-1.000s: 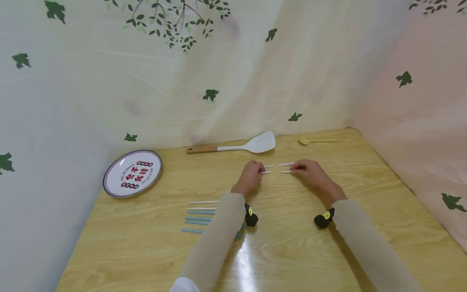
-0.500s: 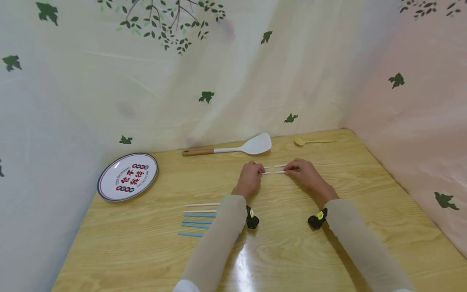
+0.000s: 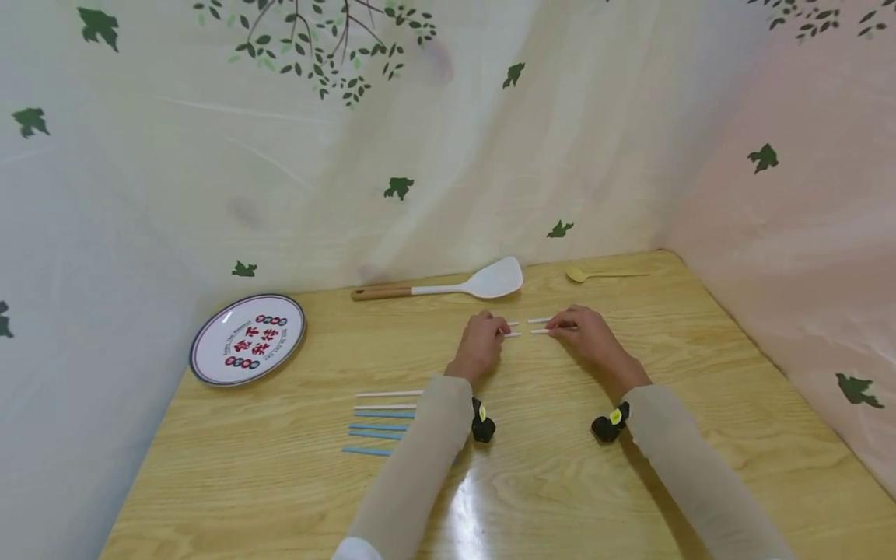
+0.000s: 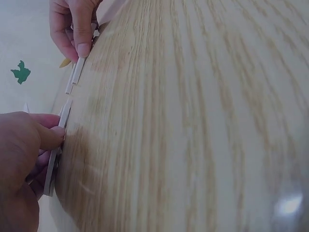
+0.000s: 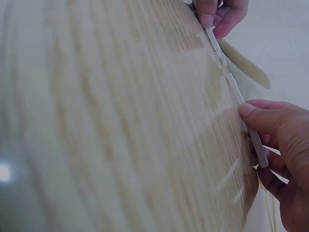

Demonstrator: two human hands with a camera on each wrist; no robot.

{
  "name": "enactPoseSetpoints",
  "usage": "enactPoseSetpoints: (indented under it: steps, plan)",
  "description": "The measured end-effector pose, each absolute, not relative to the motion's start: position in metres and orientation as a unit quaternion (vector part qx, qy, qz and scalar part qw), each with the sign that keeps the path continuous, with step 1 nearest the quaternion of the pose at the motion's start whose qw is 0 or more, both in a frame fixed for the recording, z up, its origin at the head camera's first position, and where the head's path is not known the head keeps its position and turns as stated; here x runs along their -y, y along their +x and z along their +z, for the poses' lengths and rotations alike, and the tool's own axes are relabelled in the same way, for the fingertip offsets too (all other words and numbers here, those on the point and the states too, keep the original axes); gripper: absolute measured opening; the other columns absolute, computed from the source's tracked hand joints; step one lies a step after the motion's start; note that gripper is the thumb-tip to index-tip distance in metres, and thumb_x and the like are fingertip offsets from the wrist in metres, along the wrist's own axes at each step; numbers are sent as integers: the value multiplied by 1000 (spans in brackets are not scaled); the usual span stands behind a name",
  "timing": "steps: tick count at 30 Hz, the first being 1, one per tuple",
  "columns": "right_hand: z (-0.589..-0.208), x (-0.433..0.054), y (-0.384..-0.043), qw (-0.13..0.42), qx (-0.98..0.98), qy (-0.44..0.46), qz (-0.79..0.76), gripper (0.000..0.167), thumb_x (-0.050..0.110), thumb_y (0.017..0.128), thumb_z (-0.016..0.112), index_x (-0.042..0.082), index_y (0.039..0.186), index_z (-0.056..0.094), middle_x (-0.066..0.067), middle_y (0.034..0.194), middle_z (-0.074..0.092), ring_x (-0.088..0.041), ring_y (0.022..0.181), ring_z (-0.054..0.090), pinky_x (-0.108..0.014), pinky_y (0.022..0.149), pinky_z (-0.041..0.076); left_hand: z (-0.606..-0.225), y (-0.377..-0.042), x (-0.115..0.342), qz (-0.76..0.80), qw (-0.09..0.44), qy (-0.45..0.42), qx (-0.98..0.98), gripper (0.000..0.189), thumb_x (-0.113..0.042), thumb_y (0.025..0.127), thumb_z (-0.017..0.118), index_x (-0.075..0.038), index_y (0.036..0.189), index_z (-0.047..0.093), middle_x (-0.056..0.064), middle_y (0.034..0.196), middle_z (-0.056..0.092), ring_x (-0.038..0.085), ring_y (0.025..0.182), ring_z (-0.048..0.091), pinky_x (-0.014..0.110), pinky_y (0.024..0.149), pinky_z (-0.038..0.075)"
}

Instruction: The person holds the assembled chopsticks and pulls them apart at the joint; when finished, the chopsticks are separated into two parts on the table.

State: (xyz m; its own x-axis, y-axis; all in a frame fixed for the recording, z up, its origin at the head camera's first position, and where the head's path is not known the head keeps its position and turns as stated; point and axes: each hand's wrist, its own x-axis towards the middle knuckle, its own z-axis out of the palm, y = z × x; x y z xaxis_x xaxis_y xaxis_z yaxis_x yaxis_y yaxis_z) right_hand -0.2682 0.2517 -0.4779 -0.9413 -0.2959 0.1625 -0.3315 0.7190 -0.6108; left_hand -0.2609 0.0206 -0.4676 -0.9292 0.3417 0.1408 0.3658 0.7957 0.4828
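Near the middle of the back half of the table, my left hand [image 3: 479,346] pinches a pair of short white sticks [image 4: 58,145] between thumb and fingers. Facing it, my right hand [image 3: 589,333] pinches another pair of short white sticks [image 5: 245,116]. Both pairs lie low over the wood, roughly parallel, and their tips point at each other across a small gap. My fingers hide part of each pair. Left of my left forearm lie two longer white sticks [image 3: 387,394] and several blue sticks [image 3: 381,414], partly covered by the sleeve.
A spatula [image 3: 493,279] with a white head and wooden handle lies along the back edge. Right of it is a small yellow spoon [image 3: 577,274]. A white plate [image 3: 210,342] with a dark rim sits at the back left. Patterned cloth [image 3: 455,155] rises behind the table.
My right hand has come slightly left, closer to my left hand. The gap between the nearer sticks' tips has narrowed. The left hand keeps its hold, and the head view has shifted a little.
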Motion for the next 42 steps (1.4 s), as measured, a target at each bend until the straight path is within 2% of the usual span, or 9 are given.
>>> enactPoseSetpoints:
  steps: [12, 22, 29, 33, 39, 42]
  plan:
    - [-478, -251, -268, 45, 925, 186, 329, 9, 9, 89, 67, 7, 95, 74, -11, 95, 62, -25, 91, 56, -42, 83, 47, -469, -261, -20, -258, 33, -190, 947, 14, -7, 91, 61, -13, 99, 71, 5, 96, 60, 24, 92, 56, 33, 82, 46]
    - [-479, -252, -270, 37, 928, 180, 325, 11, 10, 90, 66, 9, 96, 74, -8, 94, 62, -25, 91, 55, -41, 81, 46, -467, -260, -18, -255, 24, -188, 948, 15, -9, 92, 61, -14, 101, 71, 4, 97, 60, 23, 93, 55, 32, 82, 45]
    - [-475, -250, -269, 38, 928, 168, 330, 14, 14, 91, 66, 7, 101, 72, -10, 97, 63, -25, 93, 57, -41, 83, 46, -456, -260, -14, -249, 42, -178, 951, 15, -22, 94, 61, -13, 103, 68, 4, 99, 60, 22, 94, 55, 34, 82, 45]
    - [-467, -246, -268, 50, 928, 164, 331, 15, 14, 91, 65, 6, 102, 71, -10, 98, 63, -24, 91, 57, -40, 81, 47, -441, -265, -2, -246, 56, -177, 951, 19, -28, 96, 58, -12, 102, 68, 5, 102, 62, 23, 96, 56, 35, 82, 46]
    - [-451, -236, -267, 83, 922, 202, 321, 15, 11, 92, 64, 3, 102, 71, -12, 95, 65, -25, 88, 59, -41, 77, 48, -425, -267, 32, -254, 87, -176, 947, 21, -24, 97, 57, -8, 98, 69, 9, 97, 64, 25, 92, 58, 39, 79, 47]
    - [-445, -229, -264, 91, 917, 218, 323, 15, 11, 91, 64, 2, 101, 70, -12, 93, 65, -24, 86, 59, -41, 77, 49, -423, -266, 52, -260, 85, -175, 946, 22, -23, 97, 56, -5, 99, 69, 11, 96, 63, 26, 90, 58, 40, 80, 47]
